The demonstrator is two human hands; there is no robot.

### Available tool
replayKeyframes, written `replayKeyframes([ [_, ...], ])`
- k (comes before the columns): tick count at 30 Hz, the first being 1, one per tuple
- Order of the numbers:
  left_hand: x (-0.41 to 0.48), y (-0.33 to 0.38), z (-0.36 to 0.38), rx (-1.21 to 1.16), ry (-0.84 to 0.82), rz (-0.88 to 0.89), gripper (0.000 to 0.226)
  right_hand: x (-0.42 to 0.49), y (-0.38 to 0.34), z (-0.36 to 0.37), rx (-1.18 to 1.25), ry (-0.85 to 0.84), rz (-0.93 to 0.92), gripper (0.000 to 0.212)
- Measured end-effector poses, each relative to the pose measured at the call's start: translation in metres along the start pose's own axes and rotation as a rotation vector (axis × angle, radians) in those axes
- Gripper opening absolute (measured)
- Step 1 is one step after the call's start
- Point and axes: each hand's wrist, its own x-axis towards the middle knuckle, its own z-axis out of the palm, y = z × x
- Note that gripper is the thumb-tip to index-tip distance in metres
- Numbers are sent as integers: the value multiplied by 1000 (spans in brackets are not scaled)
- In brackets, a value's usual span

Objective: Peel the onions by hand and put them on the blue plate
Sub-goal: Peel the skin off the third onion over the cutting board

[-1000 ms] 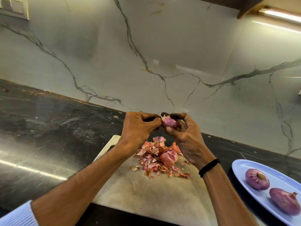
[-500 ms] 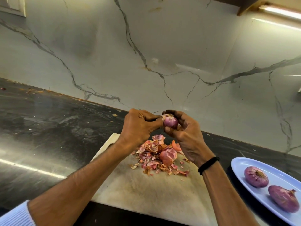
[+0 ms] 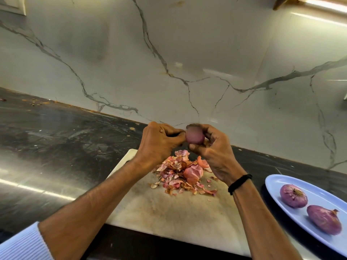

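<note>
A small purple onion (image 3: 194, 136) is held up above the white cutting board (image 3: 169, 209), blurred by motion. My right hand (image 3: 216, 152) grips it from the right with curled fingers. My left hand (image 3: 159, 143) pinches at its left side with thumb and fingertips. On the board below lies a pile of pink onion skins (image 3: 178, 175) with one larger unpeeled onion (image 3: 193, 173) in it. The blue plate (image 3: 315, 196) at the right carries two peeled onions, one nearer the back (image 3: 293, 195) and one at the front (image 3: 324, 218).
The board lies on a dark glossy counter (image 3: 56, 147) with crumbs near the back left. A marble wall (image 3: 169, 62) rises straight behind. A black band circles my right wrist (image 3: 239, 183).
The onion has turned in my right hand and now shows a smoother purple side. My left hand's fingertips stay pinched at it. The view has shifted slightly.
</note>
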Motion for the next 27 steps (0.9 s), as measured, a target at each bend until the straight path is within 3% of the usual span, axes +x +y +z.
replayKeyframes([
  [4,1,3,0,-91,-13,-57,14,2,-1,-1,26,21,-11,54],
  [9,-1,8,0,-153,-75,-66,31,4,0,-5,8,18,-32,51],
  [17,-1,7,0,-179,-27,-107,18,4,2,-3,-19,14,-38,53],
  [27,5,-1,-1,-21,38,-191,10,3,0,-1,123,-6,1,53],
])
